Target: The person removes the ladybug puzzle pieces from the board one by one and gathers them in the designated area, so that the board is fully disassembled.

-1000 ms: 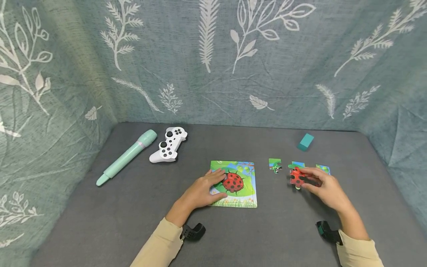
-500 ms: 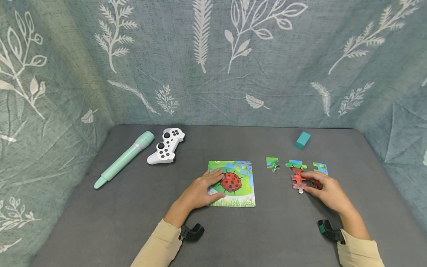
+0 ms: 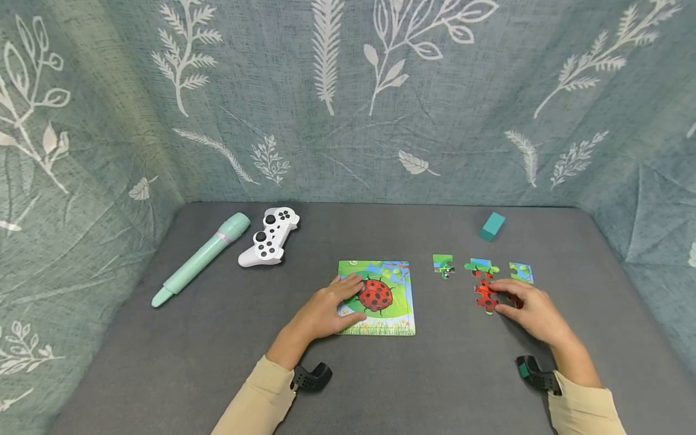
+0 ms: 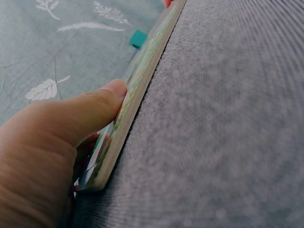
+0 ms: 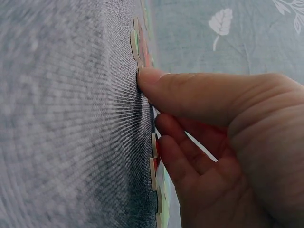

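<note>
My left hand (image 3: 326, 308) rests on the left side of a square ladybug puzzle board (image 3: 399, 308), fingers spread over its printed face. In the left wrist view, the thumb (image 4: 107, 97) lies on top of the board near its edge. My right hand (image 3: 535, 308) pinches a red, black-spotted puzzle piece (image 3: 486, 296) by its right side, at or very near the table surface. Just above that piece lies a blue-and-green puzzle piece (image 3: 481, 266). Other puzzle pieces lie to its left (image 3: 443, 264) and right (image 3: 522, 271). Another red piece is partly hidden under the right hand.
A teal block (image 3: 492, 226) stands at the back right. Toward the back left are a white game controller (image 3: 270, 237) and a mint-green stick-shaped thing (image 3: 201, 260) with a thicker end. A patterned cloth (image 3: 348, 151) hangs behind the grey table (image 3: 217, 362).
The red spotted piece has moved slightly down and right with my right hand, tilted, and now lies flatter below the blue-and-green piece. My left hand stays on the board.
</note>
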The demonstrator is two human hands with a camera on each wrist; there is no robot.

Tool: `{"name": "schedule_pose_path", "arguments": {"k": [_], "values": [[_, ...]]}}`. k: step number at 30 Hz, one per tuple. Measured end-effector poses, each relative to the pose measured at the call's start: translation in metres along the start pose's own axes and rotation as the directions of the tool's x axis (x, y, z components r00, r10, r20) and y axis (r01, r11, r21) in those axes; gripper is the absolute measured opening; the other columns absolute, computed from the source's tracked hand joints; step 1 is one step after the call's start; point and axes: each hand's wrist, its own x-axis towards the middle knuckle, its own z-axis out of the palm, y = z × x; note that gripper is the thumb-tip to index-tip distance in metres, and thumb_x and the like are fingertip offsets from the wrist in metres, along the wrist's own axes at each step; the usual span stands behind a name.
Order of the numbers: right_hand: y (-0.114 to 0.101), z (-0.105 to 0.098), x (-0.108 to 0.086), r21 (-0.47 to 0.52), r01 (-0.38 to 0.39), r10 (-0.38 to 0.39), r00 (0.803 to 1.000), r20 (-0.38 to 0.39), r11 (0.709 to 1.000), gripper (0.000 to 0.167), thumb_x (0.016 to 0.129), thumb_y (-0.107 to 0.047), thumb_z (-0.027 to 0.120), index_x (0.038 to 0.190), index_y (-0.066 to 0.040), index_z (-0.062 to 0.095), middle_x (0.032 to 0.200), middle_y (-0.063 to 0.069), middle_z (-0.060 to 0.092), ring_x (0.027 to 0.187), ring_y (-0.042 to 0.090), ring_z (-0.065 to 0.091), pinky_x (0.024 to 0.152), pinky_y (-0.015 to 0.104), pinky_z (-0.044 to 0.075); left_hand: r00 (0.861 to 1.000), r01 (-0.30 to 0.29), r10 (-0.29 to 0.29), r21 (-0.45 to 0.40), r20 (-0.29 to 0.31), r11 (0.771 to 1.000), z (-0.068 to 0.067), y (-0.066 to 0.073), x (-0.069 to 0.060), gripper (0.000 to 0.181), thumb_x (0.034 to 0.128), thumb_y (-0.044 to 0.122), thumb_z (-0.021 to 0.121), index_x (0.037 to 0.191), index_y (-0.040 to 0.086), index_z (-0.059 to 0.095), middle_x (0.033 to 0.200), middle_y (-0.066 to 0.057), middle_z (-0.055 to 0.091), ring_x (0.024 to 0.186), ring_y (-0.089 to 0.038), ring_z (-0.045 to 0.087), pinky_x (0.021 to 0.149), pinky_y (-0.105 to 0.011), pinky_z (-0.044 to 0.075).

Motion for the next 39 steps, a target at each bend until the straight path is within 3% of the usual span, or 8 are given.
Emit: {"name": "schedule_pose_path", "arguments": {"k": [5, 11, 15, 18, 23, 28, 33, 39], "values": [[-0.002, 0.0, 0.002, 0.043, -0.017, 0.018, 1.0, -0.02, 0.999, 0.04, 0.077, -0.014, 0.078, 0.115, -0.009, 0.067, 0.117, 0.013, 0.064, 0.108, 0.029, 0.055, 0.083, 0.024, 0.043, 1.0, 0.014, -0.014, -0.004, 0.003, 1.0, -0.002, 0.0, -0.001, 0.062, 0.0816, 0.032, 0.074, 0.132, 0.001, 0.055, 0.142, -0.013, 0.049, 0.135, -0.026, 0.041, 0.119, -0.038, 0.026], [-0.005, -0.002, 0.003, 0.106, -0.062, 0.065, 0.998, -0.02, 0.992, 0.043, 0.079, -0.02, 0.078, 0.118, -0.009, 0.065, 0.119, 0.011, 0.064, 0.103, -0.008, 0.047, 0.083, 0.008, 0.038, 1.0, 0.018, -0.018, -0.022, -0.004, 1.0, -0.002, 0.001, -0.003, 0.061, 0.0812, 0.032, 0.074, 0.131, 0.001, 0.056, 0.143, -0.012, 0.047, 0.136, -0.027, 0.04, 0.118, -0.038, 0.028], [-0.012, -0.007, 0.005, 0.155, -0.08, 0.076, 0.997, 0.033, 0.985, 0.046, 0.081, -0.024, 0.076, 0.123, -0.01, 0.062, 0.121, 0.011, 0.064, 0.1, -0.014, 0.05, 0.079, 0.007, 0.044, 1.0, 0.01, -0.011, -0.051, -0.024, 0.999, -0.001, -0.001, -0.003, 0.062, 0.0804, 0.031, 0.075, 0.131, 0.001, 0.056, 0.143, -0.012, 0.047, 0.136, -0.027, 0.041, 0.117, -0.039, 0.03], [-0.021, -0.009, 0.007, 0.228, -0.071, 0.054, 0.995, 0.079, 0.971, 0.048, 0.083, -0.022, 0.074, 0.126, -0.008, 0.06, 0.119, 0.012, 0.065, 0.1, -0.005, 0.059, 0.077, 0.009, 0.049, 0.999, -0.002, -0.002, -0.084, -0.05, 0.996, -0.001, -0.001, -0.002, 0.062, 0.0798, 0.03, 0.075, 0.132, 0.001, 0.056, 0.143, -0.012, 0.048, 0.135, -0.028, 0.041, 0.116, -0.041, 0.032], [-0.038, -0.005, 0.012, 0.352, -0.017, -0.028, 0.992, 0.124, 0.936, 0.053, 0.084, -0.014, 0.073, 0.131, 0.0, 0.054, 0.124, 0.019, 0.061, 0.108, 0.002, 0.06, 0.085, 0.012, 0.051, 0.994, -0.043, 0.03, -0.128, -0.101, 0.991, -0.003, -0.001, -0.003, 0.062, 0.0783, 0.026, 0.076, 0.13, -0.001, 0.057, 0.139, -0.013, 0.052, 0.133, -0.029, 0.044, 0.115, -0.043, 0.033], [-0.054, 0.007, 0.019, 0.371, -0.008, -0.062, 0.982, 0.177, 0.929, 0.054, 0.084, -0.018, 0.073, 0.132, -0.004, 0.053, 0.13, 0.014, 0.058, 0.116, 0.024, 0.059, 0.091, 0.025, 0.053, 0.99, -0.068, 0.054, -0.109, -0.127, 0.992, -0.006, -0.003, -0.004, 0.062, 0.0778, 0.025, 0.076, 0.129, -0.004, 0.056, 0.137, -0.016, 0.053, 0.131, -0.03, 0.046, 0.116, -0.046, 0.03], [-0.072, 0.021, 0.03, 0.374, 0.015, -0.103, 0.971, 0.217, 0.927, 0.055, 0.084, -0.02, 0.073, 0.133, -0.004, 0.053, 0.132, 0.013, 0.057, 0.12, 0.033, 0.055, 0.098, 0.044, 0.049, 0.993, -0.031, 0.025, -0.053, -0.116, 0.998, -0.011, -0.007, -0.008, 0.066, 0.0784, 0.029, 0.075, 0.132, -0.003, 0.054, 0.141, -0.015, 0.049, 0.134, -0.032, 0.042, 0.116, -0.048, 0.031], [-0.099, 0.035, 0.046, 0.443, 0.045, -0.168, 0.955, 0.244, 0.895, 0.057, 0.083, -0.015, 0.074, 0.134, -0.001, 0.051, 0.135, 0.014, 0.054, 0.123, 0.033, 0.053, 0.101, 0.048, 0.047, 0.997, 0.043, -0.043, -0.002, -0.067, 0.999, -0.014, -0.009, -0.011, 0.073, 0.0794, 0.036, 0.073, 0.137, -0.001, 0.049, 0.148, -0.014, 0.041, 0.139, -0.031, 0.034, 0.117, -0.046, 0.029]]}}
